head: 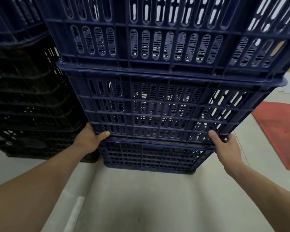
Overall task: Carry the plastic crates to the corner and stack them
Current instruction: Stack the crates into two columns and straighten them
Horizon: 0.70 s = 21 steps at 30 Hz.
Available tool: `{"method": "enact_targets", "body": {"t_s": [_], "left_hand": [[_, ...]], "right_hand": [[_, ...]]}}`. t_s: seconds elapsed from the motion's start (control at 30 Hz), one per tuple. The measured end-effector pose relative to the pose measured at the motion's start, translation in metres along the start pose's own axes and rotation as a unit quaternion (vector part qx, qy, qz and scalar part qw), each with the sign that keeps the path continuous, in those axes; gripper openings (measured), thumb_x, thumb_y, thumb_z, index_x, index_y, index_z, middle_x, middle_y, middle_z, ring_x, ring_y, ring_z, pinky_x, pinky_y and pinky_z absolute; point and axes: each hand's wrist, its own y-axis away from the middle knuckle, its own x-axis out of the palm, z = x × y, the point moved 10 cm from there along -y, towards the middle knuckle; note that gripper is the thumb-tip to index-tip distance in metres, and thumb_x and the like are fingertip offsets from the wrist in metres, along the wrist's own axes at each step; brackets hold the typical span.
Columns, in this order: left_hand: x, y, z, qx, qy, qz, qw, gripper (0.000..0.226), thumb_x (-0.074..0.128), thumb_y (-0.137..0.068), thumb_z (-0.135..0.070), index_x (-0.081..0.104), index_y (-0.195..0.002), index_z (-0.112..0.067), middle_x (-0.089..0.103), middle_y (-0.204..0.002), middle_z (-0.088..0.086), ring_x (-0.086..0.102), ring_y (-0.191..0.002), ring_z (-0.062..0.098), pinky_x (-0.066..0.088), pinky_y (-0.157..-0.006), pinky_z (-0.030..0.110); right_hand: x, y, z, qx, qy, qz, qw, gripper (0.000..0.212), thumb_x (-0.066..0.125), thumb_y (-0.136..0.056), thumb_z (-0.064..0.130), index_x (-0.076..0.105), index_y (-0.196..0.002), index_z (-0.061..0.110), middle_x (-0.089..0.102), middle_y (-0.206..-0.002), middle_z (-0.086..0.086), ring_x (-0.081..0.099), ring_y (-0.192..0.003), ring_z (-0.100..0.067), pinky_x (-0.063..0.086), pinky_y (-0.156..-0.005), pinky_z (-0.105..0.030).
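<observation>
Three blue crates stood one above another just beside a stack of black crates [28,106]: the bottom crate [149,158] on the floor [141,198], the middle crate [157,108] on or just over its rim, the top crate [157,39] riding on that. The stacking looked well along, though whether the load was fully seated could not be told. The left hand [89,139] and the right hand [224,144] each gripped a lower front corner of the middle crate, thumb pressed on its face, fingers curled beneath its edge.
</observation>
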Motion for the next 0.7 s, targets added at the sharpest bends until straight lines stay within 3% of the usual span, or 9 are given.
{"method": "enact_targets", "body": {"t_s": [0.17,0.23,0.37,0.47,0.57,0.63,0.7], "left_hand": [[0.000,0.003,0.000,-0.012,0.004,0.003,1.000,0.092,0.070,-0.089,-0.046,0.018,-0.158,-0.014,0.040,-0.157,0.009,0.043,-0.139,0.031,0.036,-0.113,0.038],[0.001,0.004,-0.002,-0.011,0.002,0.004,1.000,0.089,0.069,-0.091,-0.044,0.020,-0.158,-0.014,0.041,-0.156,0.010,0.044,-0.138,0.031,0.036,-0.112,0.036],[-0.001,0.010,-0.010,-0.002,-0.020,0.024,1.000,0.080,0.064,-0.096,-0.040,0.021,-0.158,-0.015,0.039,-0.158,0.008,0.042,-0.140,0.030,0.034,-0.114,0.034],[-0.004,0.023,-0.013,-0.009,-0.051,0.065,0.997,0.068,0.058,-0.101,-0.034,0.026,-0.157,-0.014,0.040,-0.157,0.008,0.043,-0.139,0.028,0.033,-0.110,0.028],[-0.012,0.047,-0.019,0.010,-0.069,0.110,0.991,0.067,0.054,-0.103,-0.026,0.019,-0.159,-0.019,0.035,-0.159,0.003,0.038,-0.142,0.023,0.026,-0.108,0.019],[-0.028,0.066,-0.024,0.009,-0.088,0.130,0.988,0.063,0.053,-0.104,-0.025,0.021,-0.158,-0.018,0.035,-0.159,0.004,0.037,-0.143,0.022,0.028,-0.108,0.020],[-0.050,0.083,-0.024,-0.002,-0.105,0.146,0.984,0.060,0.053,-0.104,-0.027,0.028,-0.156,-0.016,0.042,-0.155,0.004,0.042,-0.140,0.023,0.032,-0.104,0.022]], "right_hand": [[-0.002,0.001,0.001,0.009,0.002,0.005,1.000,0.109,0.065,-0.038,0.102,0.057,-0.118,0.029,0.069,-0.116,0.005,0.067,-0.109,-0.023,0.053,-0.100,-0.052],[-0.003,0.000,-0.003,0.019,0.001,0.012,1.000,0.105,0.065,-0.037,0.102,0.055,-0.115,0.033,0.069,-0.117,0.004,0.068,-0.109,-0.025,0.054,-0.100,-0.055],[-0.002,0.010,0.004,0.037,0.006,0.028,0.999,0.085,0.069,-0.056,0.091,0.054,-0.117,0.034,0.068,-0.120,0.004,0.065,-0.108,-0.023,0.051,-0.102,-0.055],[-0.002,0.022,0.016,0.052,0.032,0.039,0.997,0.072,0.067,-0.080,0.076,0.052,-0.132,0.029,0.064,-0.135,0.000,0.058,-0.113,-0.025,0.045,-0.100,-0.046],[-0.007,0.036,0.021,0.104,0.071,0.030,0.992,0.094,0.062,-0.088,0.072,0.032,-0.159,0.017,0.049,-0.155,-0.010,0.048,-0.137,-0.037,0.038,-0.109,-0.048],[-0.009,0.049,0.031,0.126,0.106,0.029,0.986,0.095,0.059,-0.093,0.065,0.025,-0.160,0.007,0.047,-0.155,-0.018,0.045,-0.138,-0.042,0.039,-0.106,-0.047],[-0.009,0.065,0.053,0.128,0.146,0.043,0.980,0.086,0.061,-0.097,0.056,0.030,-0.155,0.001,0.051,-0.148,-0.023,0.049,-0.132,-0.043,0.040,-0.098,-0.044]]}}
